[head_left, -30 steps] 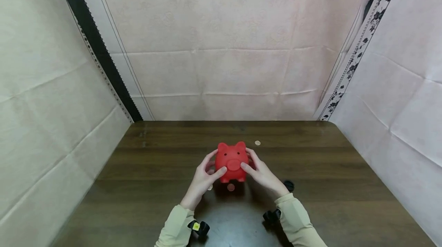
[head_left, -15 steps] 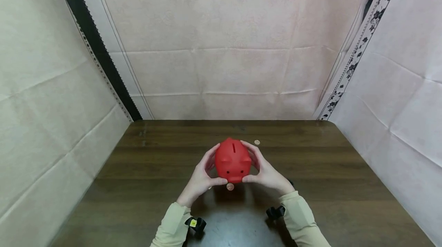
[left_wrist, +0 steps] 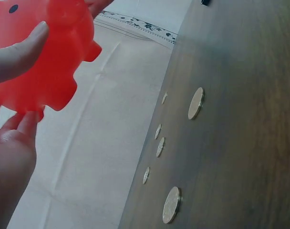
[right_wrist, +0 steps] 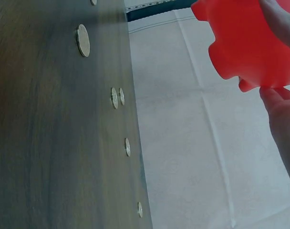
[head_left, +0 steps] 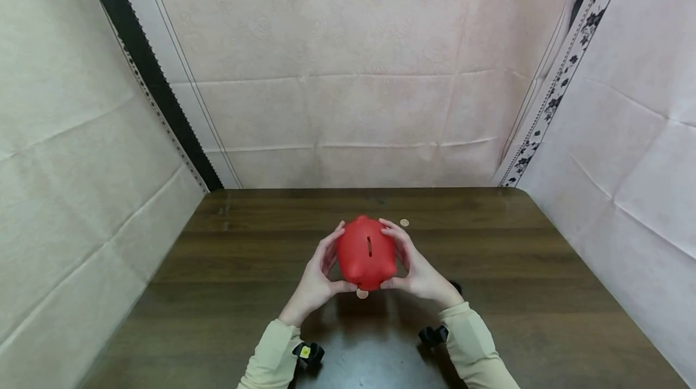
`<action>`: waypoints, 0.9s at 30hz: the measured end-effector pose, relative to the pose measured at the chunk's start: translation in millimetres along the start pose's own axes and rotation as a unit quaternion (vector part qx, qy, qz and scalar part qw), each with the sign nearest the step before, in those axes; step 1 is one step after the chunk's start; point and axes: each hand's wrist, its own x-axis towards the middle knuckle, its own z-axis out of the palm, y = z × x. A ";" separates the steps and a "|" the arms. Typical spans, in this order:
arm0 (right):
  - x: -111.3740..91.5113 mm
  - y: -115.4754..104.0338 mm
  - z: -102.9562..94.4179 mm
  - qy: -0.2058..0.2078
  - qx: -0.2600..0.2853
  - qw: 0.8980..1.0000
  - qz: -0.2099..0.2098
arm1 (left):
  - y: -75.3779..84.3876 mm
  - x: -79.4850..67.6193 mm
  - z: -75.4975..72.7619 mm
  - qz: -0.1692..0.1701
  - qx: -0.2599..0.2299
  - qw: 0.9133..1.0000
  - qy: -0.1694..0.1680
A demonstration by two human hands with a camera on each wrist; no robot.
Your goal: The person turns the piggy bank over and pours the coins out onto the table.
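Observation:
A red piggy bank [head_left: 365, 262] is held up over the table between both hands, tipped so that its back and coin slot face the head camera. My left hand [head_left: 318, 283] grips its left side, thumb at the lower front and fingers around the far side. On the opposite side my right hand [head_left: 418, 274] holds it the same way. Both wrist views show its stubby feet well clear of the tabletop. One coin [head_left: 362, 294] lies on the table just below it in the head view.
Several coins lie scattered on the brown wooden table [head_left: 244, 316], among them a near coin [left_wrist: 171, 205] in the left wrist view and a larger-looking coin [right_wrist: 83, 40] in the right wrist view. Beyond the piggy bank is another coin [head_left: 404, 222]. White cloth [head_left: 348, 75] surrounds the table.
The piggy bank has tipped forward between both hands: its face showed first, then its slot came up, and now its back faces the head camera. The thumbs have moved lower with it.

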 end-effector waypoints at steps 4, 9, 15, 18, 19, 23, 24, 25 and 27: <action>-0.9 -2.7 2.3 0.006 -0.034 0.999 -0.016 | -0.6 -1.1 1.2 0.020 -0.009 1.000 0.006; -1.4 -2.0 5.1 0.015 -0.069 0.996 -0.053 | -1.1 -2.5 3.9 0.035 -0.020 0.999 0.009; -4.3 0.5 6.1 0.022 -0.081 0.995 -0.063 | -4.4 -3.1 7.0 0.041 -0.033 0.999 0.008; -4.4 0.3 5.5 0.030 -0.097 0.994 -0.050 | -5.5 -1.8 5.4 0.033 -0.027 0.999 0.003; -4.4 0.3 5.1 0.034 -0.102 0.993 -0.045 | -5.8 -1.2 4.5 0.027 -0.023 0.999 0.002; -5.3 1.3 2.9 0.044 -0.107 0.993 0.005 | -5.0 -0.9 2.1 -0.030 0.006 1.000 0.005; -5.7 1.8 2.3 0.045 -0.105 0.993 0.018 | -5.7 -1.4 1.9 -0.043 0.010 0.999 0.006; -6.2 2.2 2.0 0.047 -0.103 0.993 0.030 | -5.5 -2.2 2.0 -0.053 0.014 0.998 0.007; -7.1 2.7 1.3 0.054 -0.096 0.992 0.057 | -5.9 -3.5 2.4 -0.065 0.012 0.998 0.009</action>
